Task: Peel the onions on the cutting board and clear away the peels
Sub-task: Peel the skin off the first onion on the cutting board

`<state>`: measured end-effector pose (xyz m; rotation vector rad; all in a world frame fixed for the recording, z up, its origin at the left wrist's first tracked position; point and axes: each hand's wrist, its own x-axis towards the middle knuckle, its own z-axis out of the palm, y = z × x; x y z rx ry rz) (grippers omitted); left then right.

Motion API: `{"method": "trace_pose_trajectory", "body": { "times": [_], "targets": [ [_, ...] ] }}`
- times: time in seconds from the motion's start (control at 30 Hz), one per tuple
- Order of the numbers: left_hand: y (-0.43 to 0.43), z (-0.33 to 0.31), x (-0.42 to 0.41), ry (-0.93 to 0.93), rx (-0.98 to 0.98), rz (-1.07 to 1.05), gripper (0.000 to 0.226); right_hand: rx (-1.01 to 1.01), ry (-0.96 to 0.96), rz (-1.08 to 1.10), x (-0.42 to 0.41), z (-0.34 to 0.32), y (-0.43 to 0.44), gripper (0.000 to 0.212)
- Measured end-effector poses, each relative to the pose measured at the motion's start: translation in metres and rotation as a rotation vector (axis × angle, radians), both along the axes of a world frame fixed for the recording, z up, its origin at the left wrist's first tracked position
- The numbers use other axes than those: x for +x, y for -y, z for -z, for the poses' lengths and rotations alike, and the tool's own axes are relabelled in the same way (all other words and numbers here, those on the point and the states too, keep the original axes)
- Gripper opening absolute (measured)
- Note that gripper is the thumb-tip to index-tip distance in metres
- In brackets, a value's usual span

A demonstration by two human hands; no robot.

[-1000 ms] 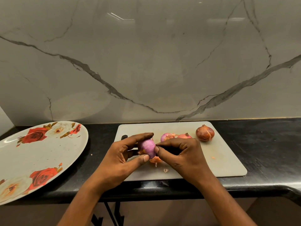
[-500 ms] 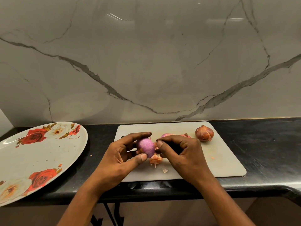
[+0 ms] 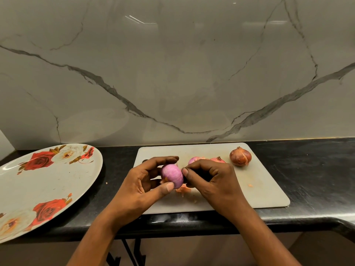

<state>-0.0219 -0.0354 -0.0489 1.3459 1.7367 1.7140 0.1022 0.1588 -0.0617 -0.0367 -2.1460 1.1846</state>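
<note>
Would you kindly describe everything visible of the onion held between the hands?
The onion is small and rounded, pale purple with fine lengthwise stripes, and mostly peeled; a scrap of orange skin clings at its lower left. The left hand grips it, thumb beneath and fingers over the top, while the right hand pinches at its right side. It is held over the near part of the cutting board, above a few loose peels.

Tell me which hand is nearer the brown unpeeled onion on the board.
Right. The right hand lies just left of the unpeeled onion, not touching; the left hand is farther left, holding the peeled onion.
</note>
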Motion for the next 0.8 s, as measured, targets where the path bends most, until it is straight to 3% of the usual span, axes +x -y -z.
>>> {"method": "trace_pose_trajectory", "body": {
  "times": [0.37, 0.6, 0.8],
  "targets": [
    [-0.0023, -0.0014, 0.0010, 0.024, 0.035, -0.023, 0.051, 0.021, -0.014, 0.062, 0.0000, -0.0027, 0.0028, 0.020],
    [0.0008, -0.0010, -0.0008, 0.050, 0.078, -0.018, 0.046, -0.104, -0.005, 0.108, 0.0018, -0.0031, 0.0029, 0.007],
    [0.0019, -0.0004, -0.0009, 0.080, 0.064, -0.033, 0.055, -0.007, 0.012, 0.137, 0.0025, -0.0049, 0.0045, 0.016]
  ]
}}
